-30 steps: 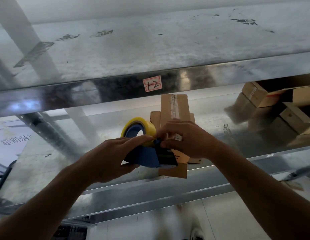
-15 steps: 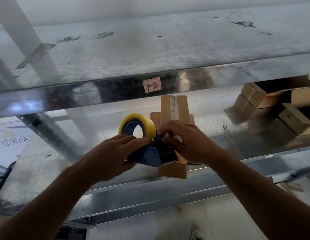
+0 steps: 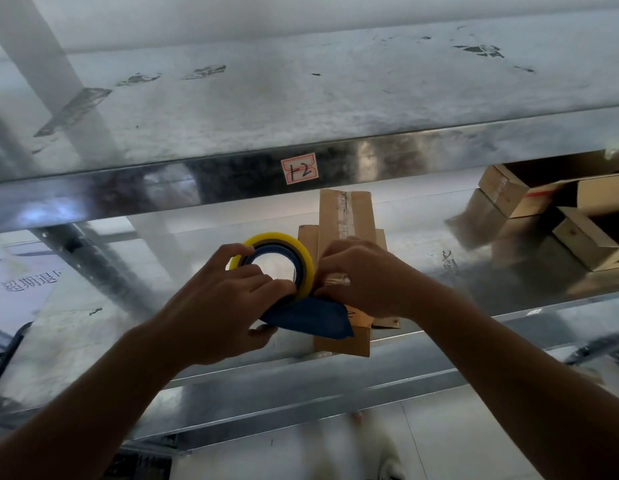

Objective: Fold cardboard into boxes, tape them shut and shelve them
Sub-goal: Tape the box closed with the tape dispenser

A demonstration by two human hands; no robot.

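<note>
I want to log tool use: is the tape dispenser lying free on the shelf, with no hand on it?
No, the left hand grips the tape dispenser, and the right hand pinches the tape end.

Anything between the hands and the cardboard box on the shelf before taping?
Only the tool: the left hand grips the blue tape dispenser in front of the cardboard box, at its near end, and the right hand pinches at the tape roll, at its edge. Nothing else visible lies between.
</note>
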